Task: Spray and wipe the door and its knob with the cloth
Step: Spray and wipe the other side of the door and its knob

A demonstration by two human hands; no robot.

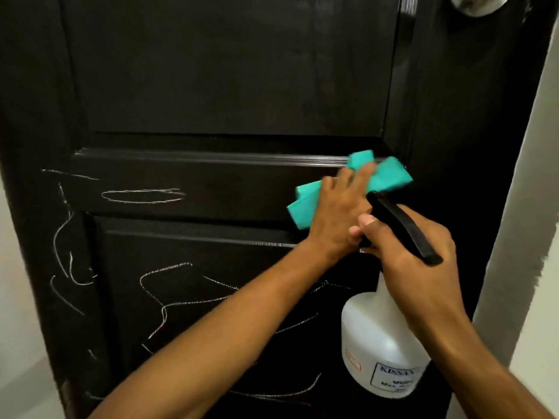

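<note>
Your left hand (338, 213) lies flat, fingers straight, pressing the cloth (390, 176) against the door (227, 86) on the middle rail, near its right edge. Your right hand (423, 267) is curled round the neck of the sprayer (378, 343), thumb up by the black head, just beside the left wrist.

Cloth: soft, light, folded and bunched, limp. It'll slide easily on the glossy panel, so keep the palm spread over its middle; pinch a corner and it'll flop. Its long axis runs lower-left to upper-right, ends sticking out either side of your hand.

Sprayer: white plastic bottle, rigid; fill level can't be read, so weight is a guess, likely moderate. Hold at the neck as you do, finger free for the trigger. Bottle hangs upright, the black head pointing up-left toward the door.

Door: stiff, dark, upright, with chalk-like scribbles (145, 196) on the rail to the left and on the panel below. Knob (475, 4) only partly seen at the top right edge, well apart from the cloth.
</note>
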